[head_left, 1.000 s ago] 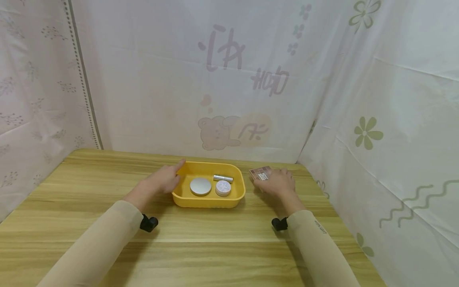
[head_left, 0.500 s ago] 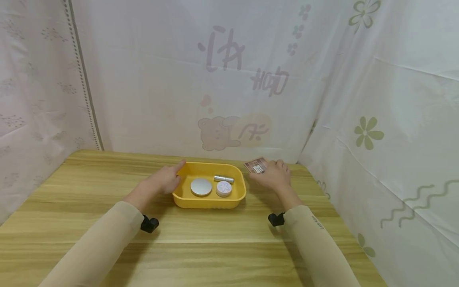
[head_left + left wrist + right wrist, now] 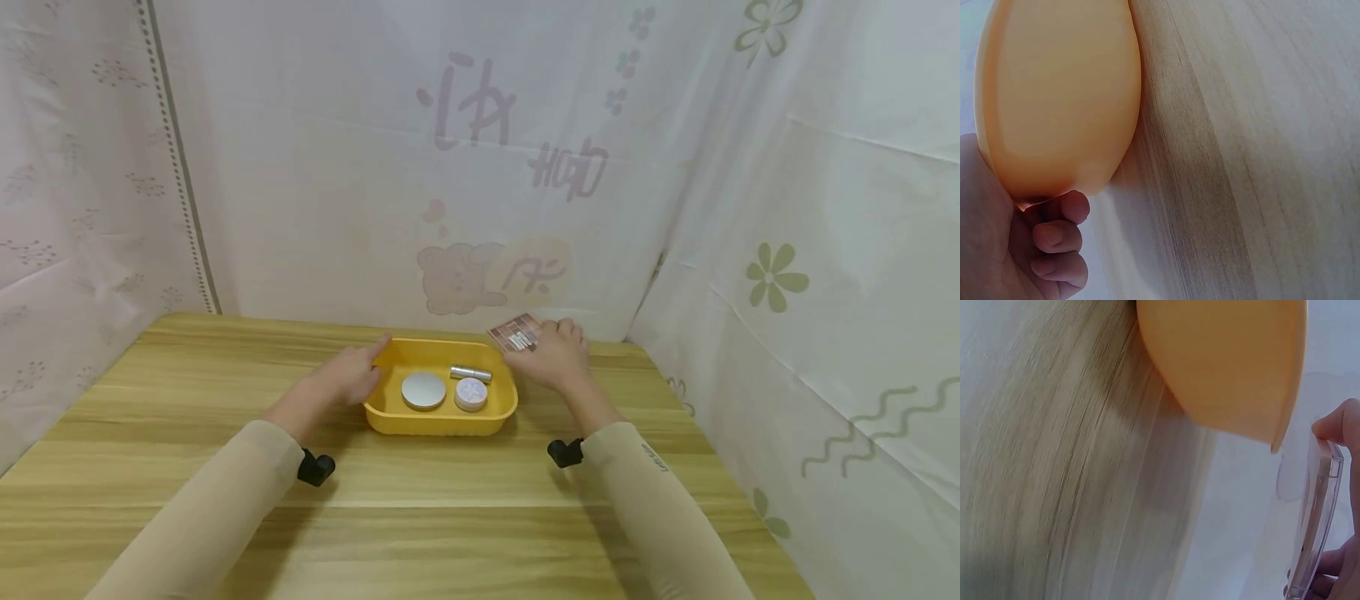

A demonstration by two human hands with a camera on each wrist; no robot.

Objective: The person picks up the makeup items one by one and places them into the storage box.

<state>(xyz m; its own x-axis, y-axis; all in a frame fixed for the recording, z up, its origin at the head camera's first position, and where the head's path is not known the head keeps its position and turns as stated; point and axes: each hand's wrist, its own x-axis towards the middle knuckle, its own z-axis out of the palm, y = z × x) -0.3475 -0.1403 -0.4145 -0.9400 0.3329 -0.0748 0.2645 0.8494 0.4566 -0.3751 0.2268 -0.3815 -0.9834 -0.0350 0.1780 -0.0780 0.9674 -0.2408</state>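
My left hand (image 3: 345,377) grips the left end of a yellow plastic bin (image 3: 438,425), its index finger along the rim. In the left wrist view, curled fingers (image 3: 1060,237) sit under the bin's end. My right hand (image 3: 555,358) holds an eyeshadow palette (image 3: 514,332) by its edge, raised beside the bin's back right corner. The right wrist view shows its clear case (image 3: 1322,512) edge-on, between thumb and fingers. Inside the bin lie a round silver compact (image 3: 423,390), a small round case with a star (image 3: 471,393) and a silver lipstick-like tube (image 3: 471,374).
The bin stands on a wood-grain table (image 3: 420,517) near its back edge. Patterned pale curtains (image 3: 322,183) hang close behind the table and on both sides.
My right hand has lifted the palette from the table's right side and carried it left, toward the bin's back right corner. The left hand keeps its grip on the bin.
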